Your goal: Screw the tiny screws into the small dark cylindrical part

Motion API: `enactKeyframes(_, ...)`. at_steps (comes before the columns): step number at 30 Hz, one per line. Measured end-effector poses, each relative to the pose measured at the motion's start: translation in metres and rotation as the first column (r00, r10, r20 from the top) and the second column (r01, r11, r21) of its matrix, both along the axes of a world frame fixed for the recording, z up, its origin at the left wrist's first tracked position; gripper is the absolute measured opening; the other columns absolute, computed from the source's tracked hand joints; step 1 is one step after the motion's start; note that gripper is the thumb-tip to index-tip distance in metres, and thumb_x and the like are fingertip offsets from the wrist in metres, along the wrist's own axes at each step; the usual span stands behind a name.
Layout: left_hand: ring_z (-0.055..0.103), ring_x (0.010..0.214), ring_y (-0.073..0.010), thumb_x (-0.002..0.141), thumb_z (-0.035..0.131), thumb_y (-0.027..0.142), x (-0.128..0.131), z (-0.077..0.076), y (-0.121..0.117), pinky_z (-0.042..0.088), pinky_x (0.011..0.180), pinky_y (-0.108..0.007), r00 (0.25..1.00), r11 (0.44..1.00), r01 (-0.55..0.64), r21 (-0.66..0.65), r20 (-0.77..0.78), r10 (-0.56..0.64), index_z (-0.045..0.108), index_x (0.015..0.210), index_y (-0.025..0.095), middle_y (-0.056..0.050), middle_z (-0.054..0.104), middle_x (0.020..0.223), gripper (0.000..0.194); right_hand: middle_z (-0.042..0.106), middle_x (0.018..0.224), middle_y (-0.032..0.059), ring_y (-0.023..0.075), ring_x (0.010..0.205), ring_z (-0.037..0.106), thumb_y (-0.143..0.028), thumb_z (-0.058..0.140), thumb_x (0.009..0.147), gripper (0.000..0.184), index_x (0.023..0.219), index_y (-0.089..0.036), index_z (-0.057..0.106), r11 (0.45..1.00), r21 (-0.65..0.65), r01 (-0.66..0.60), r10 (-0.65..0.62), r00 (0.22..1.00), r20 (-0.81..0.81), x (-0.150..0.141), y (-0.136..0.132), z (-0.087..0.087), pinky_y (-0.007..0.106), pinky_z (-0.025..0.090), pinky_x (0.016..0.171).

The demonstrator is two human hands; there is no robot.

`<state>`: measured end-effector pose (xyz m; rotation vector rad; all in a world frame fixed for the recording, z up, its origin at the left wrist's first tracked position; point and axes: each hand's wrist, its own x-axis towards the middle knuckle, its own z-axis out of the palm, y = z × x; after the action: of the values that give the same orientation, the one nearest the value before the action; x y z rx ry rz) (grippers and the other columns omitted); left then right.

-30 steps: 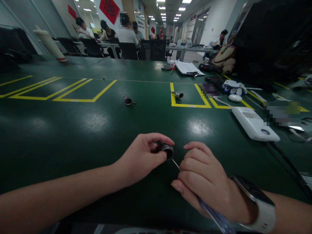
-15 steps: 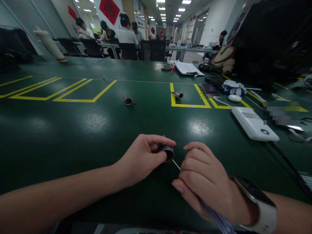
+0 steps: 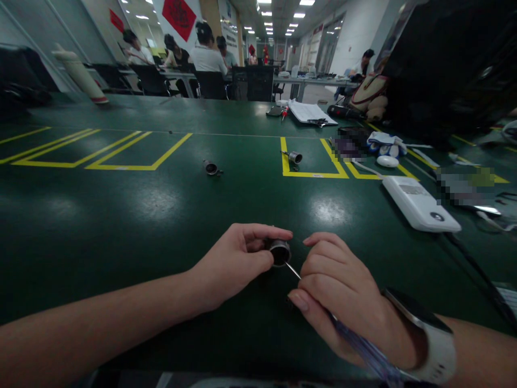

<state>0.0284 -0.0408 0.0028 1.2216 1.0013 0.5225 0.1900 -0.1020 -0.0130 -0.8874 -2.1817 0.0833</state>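
Note:
My left hand [image 3: 238, 261] is closed around a small dark metal cup-shaped part [image 3: 280, 253], its round open end turned toward my right hand. In my right hand [image 3: 339, 291] is a screwdriver [image 3: 294, 270] with a thin metal shaft and a clear purplish handle. The shaft's tip reaches into the mouth of the metal part; what it touches inside is hidden. Farther off on the green table lie two similar metal parts, one metal cup [image 3: 211, 168] on bare green surface and another metal cup [image 3: 295, 157] inside a yellow-taped outline.
Yellow tape outlines [image 3: 117, 167] mark the table. To the right lie a white power bank [image 3: 420, 205] with a cable, a white oval object [image 3: 387, 161] and blue-and-white gloves [image 3: 385, 144]. Papers [image 3: 311, 113] lie at the back; a pale bottle [image 3: 83, 75] leans at back left.
The metal part has turned slightly, showing more of its open mouth. My right hand has shifted a little, with the screwdriver tip now farther into the opening.

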Motion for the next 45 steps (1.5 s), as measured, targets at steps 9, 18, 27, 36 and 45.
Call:
enactKeyframes(9,0.063,0.093,-0.0198,0.063,0.060,0.006,-0.002,-0.001,0.000,0.045,0.089,-0.036,1.000,1.000,0.012,-0.001,0.027,-0.012,0.064,0.102,0.015,-0.004,0.071,0.093,0.041,0.053,0.059,0.0023,0.0146,0.062,0.047,-0.013,0.047,0.083,0.019,0.065,-0.015,0.054,1.000,-0.022,-0.008,0.007,1.000,-0.022,0.001,0.000,-0.001,0.038,0.042,0.077)
enactKeyframes(18,0.062,0.095,-0.0207,0.065,0.061,0.009,0.000,-0.002,0.000,0.045,0.087,-0.034,1.000,1.000,0.008,0.022,0.016,-0.008,0.065,0.100,0.016,-0.005,0.071,0.096,0.036,0.053,0.058,0.0018,0.0137,0.061,0.048,-0.014,0.047,0.084,0.022,0.063,-0.014,0.055,1.000,0.009,-0.013,0.013,1.000,0.004,0.000,0.001,0.000,0.037,0.042,0.077)
enactKeyframes(27,0.065,0.089,-0.0187,0.064,0.057,0.005,0.006,-0.003,0.001,0.049,0.081,-0.029,0.998,0.992,-0.054,0.110,0.017,0.052,0.072,0.083,0.017,-0.002,0.072,0.092,0.027,0.048,0.053,-0.0004,0.0112,0.057,0.042,-0.014,0.047,0.085,0.031,0.054,-0.014,0.051,0.997,0.074,-0.016,0.009,0.996,0.086,-0.004,0.003,0.001,0.033,0.041,0.073)
enactKeyframes(36,0.063,0.095,-0.0180,0.062,0.057,0.001,0.007,-0.006,0.002,0.048,0.085,-0.027,0.993,0.988,-0.083,0.133,0.098,0.070,0.073,0.074,0.017,-0.002,0.072,0.093,0.025,0.047,0.054,-0.0004,0.0113,0.057,0.042,-0.013,0.048,0.084,0.028,0.056,-0.014,0.051,0.999,0.047,-0.022,0.020,0.998,0.057,-0.004,0.003,0.002,0.034,0.042,0.074)
enactKeyframes(45,0.062,0.092,-0.0179,0.066,0.059,0.002,-0.001,-0.006,0.008,0.046,0.085,-0.032,0.994,0.989,-0.089,0.123,0.081,0.079,0.063,0.094,0.015,-0.004,0.068,0.100,0.031,0.055,0.056,-0.0008,0.0128,0.059,0.054,-0.032,0.045,0.089,0.030,0.066,-0.017,0.058,0.681,-0.665,-0.307,-0.205,0.792,-0.575,0.020,0.015,0.011,0.030,0.045,0.068)
